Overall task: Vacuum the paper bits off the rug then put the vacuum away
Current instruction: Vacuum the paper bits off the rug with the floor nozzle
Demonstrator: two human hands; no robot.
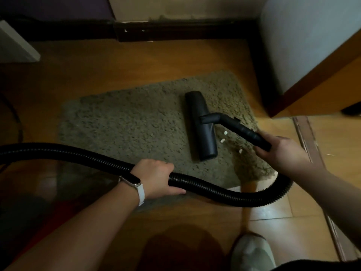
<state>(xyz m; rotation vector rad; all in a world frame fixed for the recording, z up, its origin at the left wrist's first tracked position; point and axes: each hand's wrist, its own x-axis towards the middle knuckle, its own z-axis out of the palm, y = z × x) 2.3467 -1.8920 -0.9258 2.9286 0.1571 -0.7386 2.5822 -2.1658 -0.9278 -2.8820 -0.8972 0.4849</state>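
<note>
**Three scraps left beside the nozzle**

The left hand (156, 178) is wrapped around the ribbed hose (205, 187); the right hand (281, 149) clenches the wand (242, 130). Beyond that grip, the floor head (201, 125) rests on the rug (127, 122). Three paper bits (222, 140) lie between head and right hand; a slack hose could snag and miss them.
</note>
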